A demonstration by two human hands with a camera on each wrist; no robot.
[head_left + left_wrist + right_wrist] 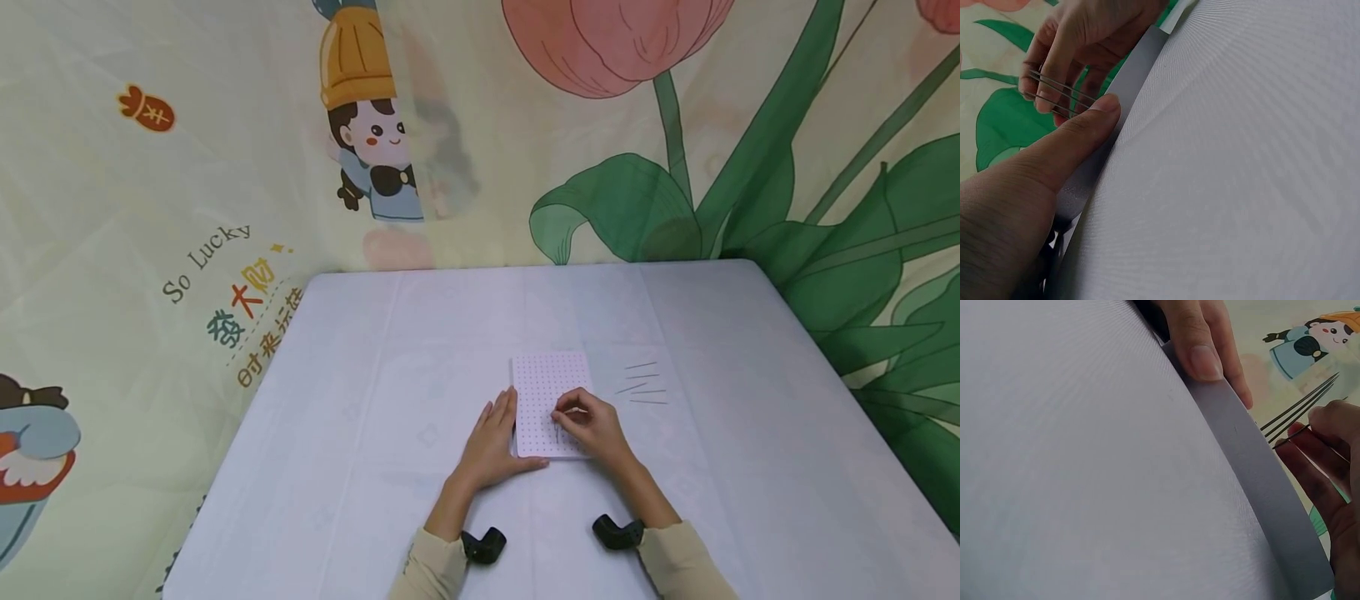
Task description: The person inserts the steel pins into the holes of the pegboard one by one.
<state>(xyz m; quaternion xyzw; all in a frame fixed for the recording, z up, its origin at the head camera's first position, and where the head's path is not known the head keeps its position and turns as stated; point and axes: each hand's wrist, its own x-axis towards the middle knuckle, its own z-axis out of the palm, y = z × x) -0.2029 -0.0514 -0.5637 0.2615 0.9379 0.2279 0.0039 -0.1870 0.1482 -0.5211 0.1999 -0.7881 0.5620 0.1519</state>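
A white board (536, 375) with a grid of small holes lies on the table. My left hand (491, 442) rests against it, fingers stretched along the left edge and thumb at the front edge. Over the board's right half, my right hand (596, 425) pinches a thin dark metal pin (1291, 436) between thumb and fingertips. Several similar pins (1300, 403) stand up from the board beside those fingertips, as the right wrist view shows. The held pin's lower end is hidden behind the board's edge there.
Several loose thin pins (648, 391) lie on the white-covered table (420, 358) to the right of the board. A black wrist device (483, 546) sits at the left wrist, another (618, 533) at the right. A printed cloth (465, 125) hangs behind the table.
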